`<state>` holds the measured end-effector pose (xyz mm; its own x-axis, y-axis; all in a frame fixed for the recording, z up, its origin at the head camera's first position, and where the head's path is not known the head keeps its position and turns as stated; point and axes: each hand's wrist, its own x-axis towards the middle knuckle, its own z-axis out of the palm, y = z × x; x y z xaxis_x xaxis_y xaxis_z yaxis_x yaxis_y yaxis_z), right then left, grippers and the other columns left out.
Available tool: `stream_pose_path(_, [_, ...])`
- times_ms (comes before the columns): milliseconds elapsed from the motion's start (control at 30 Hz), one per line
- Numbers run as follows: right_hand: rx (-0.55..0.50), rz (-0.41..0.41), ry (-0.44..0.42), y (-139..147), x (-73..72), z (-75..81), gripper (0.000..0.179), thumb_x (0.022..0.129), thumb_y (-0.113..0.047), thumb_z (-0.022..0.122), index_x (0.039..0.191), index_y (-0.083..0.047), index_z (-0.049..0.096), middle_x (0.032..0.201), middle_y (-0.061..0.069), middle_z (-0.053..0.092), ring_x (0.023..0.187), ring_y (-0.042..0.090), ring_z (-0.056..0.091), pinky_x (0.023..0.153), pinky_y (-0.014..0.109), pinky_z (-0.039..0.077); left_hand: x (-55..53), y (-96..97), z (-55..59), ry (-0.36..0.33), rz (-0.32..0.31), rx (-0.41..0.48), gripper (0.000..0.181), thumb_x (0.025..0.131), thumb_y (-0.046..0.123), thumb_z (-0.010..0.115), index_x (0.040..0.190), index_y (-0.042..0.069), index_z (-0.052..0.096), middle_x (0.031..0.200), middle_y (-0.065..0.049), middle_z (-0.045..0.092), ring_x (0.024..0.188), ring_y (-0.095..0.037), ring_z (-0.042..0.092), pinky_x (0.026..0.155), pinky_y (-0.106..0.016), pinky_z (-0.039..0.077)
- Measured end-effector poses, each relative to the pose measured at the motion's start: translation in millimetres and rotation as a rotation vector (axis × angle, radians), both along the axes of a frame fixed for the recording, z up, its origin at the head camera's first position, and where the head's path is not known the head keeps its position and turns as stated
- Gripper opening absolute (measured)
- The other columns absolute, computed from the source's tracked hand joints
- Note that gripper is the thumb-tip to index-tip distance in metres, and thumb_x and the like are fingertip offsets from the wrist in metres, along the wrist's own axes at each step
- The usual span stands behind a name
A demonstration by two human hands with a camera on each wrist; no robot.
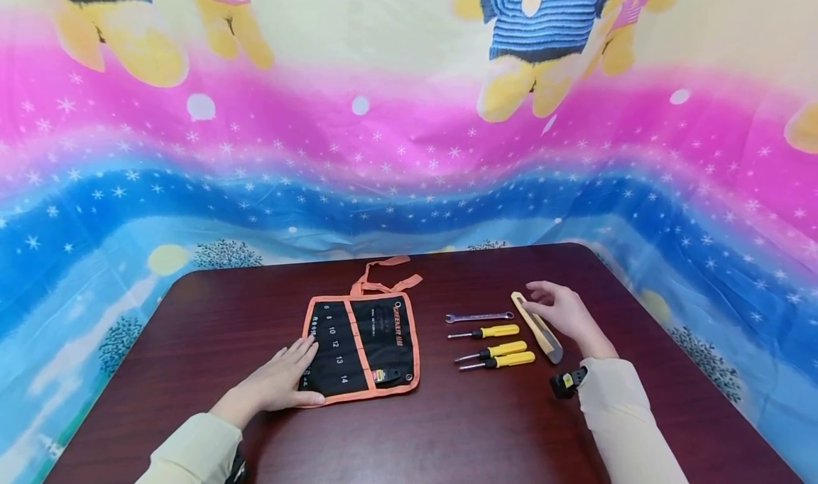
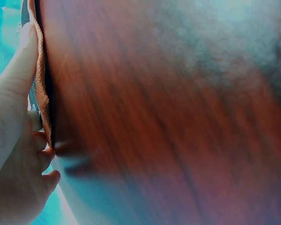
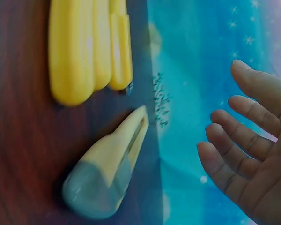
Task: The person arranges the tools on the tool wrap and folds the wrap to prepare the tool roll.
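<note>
Clearly the right hand (image 1: 569, 315), loose and holding nothing, is nearer the utility knife (image 1: 535, 326), which lies on the counter (image 1: 486, 427) beneath and just left of its fingers, long axis slanting away leftward; the left hand (image 1: 284, 376) rests straight-fingered on the pouch (image 1: 360, 345)

Blurred tabletop (image 2: 131, 108) in left-wrist view.

Colourful printed cloth (image 1: 409, 136) hangs behind a reddish-brown table (image 1: 486, 427).

"What's hidden?"
"The left fingers (image 1: 300, 356) hide part of the black pouch (image 1: 387, 345)."
"Cut off?"
"Yellow screwdriver handles (image 3: 70, 56), at the right wrist view's top."
"Blurred?"
"The worktop (image 2: 154, 136), left wrist view."
</note>
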<state>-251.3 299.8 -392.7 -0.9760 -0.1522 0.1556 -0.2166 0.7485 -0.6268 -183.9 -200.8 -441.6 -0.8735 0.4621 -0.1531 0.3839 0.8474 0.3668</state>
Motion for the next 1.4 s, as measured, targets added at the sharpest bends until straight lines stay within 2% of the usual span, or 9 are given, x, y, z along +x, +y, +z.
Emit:
stream_pose_path(367, [0.018, -0.03, -0.127, 19.8, 2.1, -23.4, 0.052, 0.085, -0.022, 0.067, 0.126, 0.005, 0.05, 0.11, 0.023, 0.056, 0.096, 0.035, 0.054, 0.077, 0.045, 0.049, -1.9, -1.5, -4.2, -0.003, -0.003, -0.01, 0.099, 0.076, 0.062, 0.061, 0.141, -0.005, 0.029, 0.147, -0.023, 0.021, 0.135, -0.038, 0.015, 0.105, -0.054, 0.015])
stream_pose_path(700, [0.017, -0.026, -0.215, 28.5, 5.7, -34.5, 0.056, 0.084, -0.024, 0.069, 0.127, 0.006, 0.048, 0.111, 0.025, 0.053, 0.096, 0.036, 0.052, 0.077, 0.046, 0.047, -1.6, -1.7, -2.9, 0.0, 0.0, 0.0, 0.099, 0.076, 0.061, 0.061, 0.141, -0.005, 0.028, 0.147, -0.023, 0.021, 0.134, -0.039, 0.015, 0.105, -0.054, 0.015])
stream_pose_path(867, [0.026, -0.026, -0.258, 31.0, 5.4, -38.3, 0.062, 0.081, -0.025, 0.072, 0.128, 0.007, 0.046, 0.109, 0.023, 0.053, 0.091, 0.032, 0.052, 0.075, 0.044, 0.047, -1.7, -1.8, -4.2, 0.008, -0.008, -0.001, 0.099, 0.076, 0.061, 0.061, 0.141, -0.006, 0.028, 0.146, -0.024, 0.021, 0.134, -0.039, 0.016, 0.105, -0.054, 0.016])
stream_pose_path(1067, [0.033, -0.026, -0.258, 31.6, 3.7, -40.1, 0.062, 0.079, -0.023, 0.073, 0.126, 0.008, 0.047, 0.101, 0.019, 0.054, 0.084, 0.029, 0.052, 0.071, 0.039, 0.047, -2.0, -1.7, -4.7, 0.016, -0.022, 0.0, 0.098, 0.077, 0.061, 0.061, 0.141, -0.007, 0.029, 0.146, -0.025, 0.021, 0.134, -0.04, 0.016, 0.104, -0.055, 0.017])
stream_pose_path(1400, [0.0, -0.052, -0.31, 29.9, 3.3, -42.6, 0.045, 0.078, -0.018, 0.074, 0.11, 0.009, 0.056, 0.086, 0.011, 0.051, 0.064, 0.02, 0.046, 0.053, 0.032, 0.043, -1.4, -1.1, -3.1, 0.014, -0.02, -0.002, 0.098, 0.076, 0.061, 0.061, 0.141, -0.007, 0.029, 0.146, -0.025, 0.021, 0.134, -0.04, 0.016, 0.104, -0.055, 0.017])
